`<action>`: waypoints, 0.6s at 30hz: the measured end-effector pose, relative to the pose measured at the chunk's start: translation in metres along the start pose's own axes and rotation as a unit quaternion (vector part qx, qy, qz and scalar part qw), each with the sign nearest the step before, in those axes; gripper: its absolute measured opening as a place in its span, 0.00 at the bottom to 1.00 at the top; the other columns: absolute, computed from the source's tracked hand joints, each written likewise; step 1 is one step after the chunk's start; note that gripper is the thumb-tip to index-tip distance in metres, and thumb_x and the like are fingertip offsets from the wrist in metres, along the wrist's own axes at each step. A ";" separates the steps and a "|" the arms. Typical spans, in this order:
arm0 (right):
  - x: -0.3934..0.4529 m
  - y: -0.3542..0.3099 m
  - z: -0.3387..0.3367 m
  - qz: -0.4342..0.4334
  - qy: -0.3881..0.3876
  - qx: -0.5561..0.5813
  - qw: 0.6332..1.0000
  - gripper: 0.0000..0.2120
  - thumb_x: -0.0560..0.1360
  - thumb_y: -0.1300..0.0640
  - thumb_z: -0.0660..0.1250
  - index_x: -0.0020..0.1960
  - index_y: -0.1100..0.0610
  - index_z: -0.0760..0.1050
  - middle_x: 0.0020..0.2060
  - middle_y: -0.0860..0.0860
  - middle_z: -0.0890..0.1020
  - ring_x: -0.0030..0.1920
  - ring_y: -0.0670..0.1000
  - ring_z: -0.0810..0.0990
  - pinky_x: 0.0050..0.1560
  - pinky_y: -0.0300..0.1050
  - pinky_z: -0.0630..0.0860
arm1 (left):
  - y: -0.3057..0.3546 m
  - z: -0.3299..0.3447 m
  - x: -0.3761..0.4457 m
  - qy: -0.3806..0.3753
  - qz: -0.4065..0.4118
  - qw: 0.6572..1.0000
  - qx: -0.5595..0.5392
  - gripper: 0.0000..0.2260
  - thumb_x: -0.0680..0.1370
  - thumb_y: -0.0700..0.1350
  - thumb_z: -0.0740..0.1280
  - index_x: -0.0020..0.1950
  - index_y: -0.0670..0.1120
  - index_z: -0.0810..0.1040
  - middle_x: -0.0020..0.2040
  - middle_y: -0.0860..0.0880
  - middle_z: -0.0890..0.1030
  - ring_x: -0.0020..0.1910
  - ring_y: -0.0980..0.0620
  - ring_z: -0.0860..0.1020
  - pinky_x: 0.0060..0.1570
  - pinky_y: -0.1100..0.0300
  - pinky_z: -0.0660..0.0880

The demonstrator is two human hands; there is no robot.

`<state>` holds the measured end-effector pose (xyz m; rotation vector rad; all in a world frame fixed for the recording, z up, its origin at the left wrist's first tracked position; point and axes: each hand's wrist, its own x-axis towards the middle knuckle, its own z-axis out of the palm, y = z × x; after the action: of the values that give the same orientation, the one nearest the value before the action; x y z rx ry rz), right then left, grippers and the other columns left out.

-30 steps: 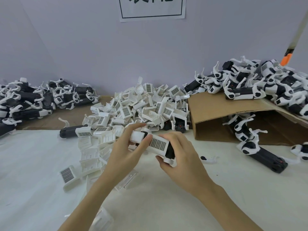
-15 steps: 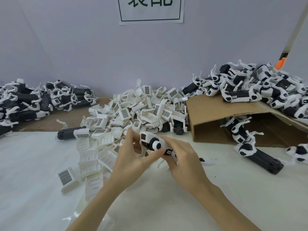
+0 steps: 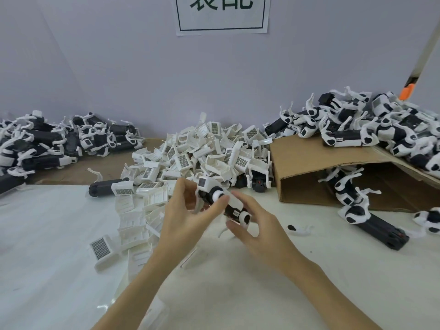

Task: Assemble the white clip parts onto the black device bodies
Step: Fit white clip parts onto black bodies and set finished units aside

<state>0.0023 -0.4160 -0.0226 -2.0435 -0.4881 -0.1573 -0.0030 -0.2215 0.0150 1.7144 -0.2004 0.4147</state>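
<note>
Here, both hands hold one black device body point(image 3: 227, 202) just above the white table point(image 3: 59, 234), directly in front of the heap of white clip parts point(image 3: 204, 151). The left hand point(image 3: 188, 217) pinches the body's near-left end between thumb and curled fingers, beside a white round cap. The right hand point(image 3: 259, 225) cups the other end, its fingers curled around the body from the right. Right of the heap sits a cardboard box point(image 3: 307, 163) on its side, with assembled black-and-white units point(image 3: 357, 125) piled on it. Left of the heap lies another pile of units point(image 3: 47, 141).
</note>
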 end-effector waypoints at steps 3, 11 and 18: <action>0.002 -0.005 -0.002 0.049 -0.023 0.250 0.967 0.21 0.81 0.44 0.68 0.71 0.51 0.75 0.59 0.53 0.85 0.57 0.56 0.86 0.55 0.47 0.82 | -0.001 -0.013 0.009 -0.015 -0.048 0.996 -0.070 0.20 0.68 0.65 0.77 0.47 0.51 0.80 0.45 0.45 0.83 0.46 0.50 0.82 0.51 0.56 0.75; 0.010 -0.010 -0.011 0.211 -0.036 0.374 0.903 0.37 0.73 0.36 0.74 0.56 0.72 0.79 0.48 0.69 0.85 0.46 0.68 0.87 0.41 0.50 0.84 | -0.007 -0.019 0.012 -0.054 -0.111 0.992 -0.030 0.22 0.76 0.70 0.63 0.57 0.56 0.81 0.51 0.59 0.85 0.48 0.61 0.82 0.41 0.76 0.74; 0.062 -0.038 -0.114 0.036 0.067 0.655 0.752 0.50 0.75 0.29 0.65 0.72 0.73 0.62 0.72 0.69 0.73 0.70 0.67 0.77 0.69 0.62 0.76 | -0.010 -0.030 0.022 0.044 -0.029 0.997 -0.060 0.22 0.82 0.68 0.60 0.59 0.53 0.83 0.55 0.56 0.85 0.49 0.54 0.83 0.49 0.55 0.80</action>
<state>0.0533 -0.4809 0.0849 -0.6385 -0.2668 0.0901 0.0162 -0.1885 0.0179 1.5772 -0.1095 0.4269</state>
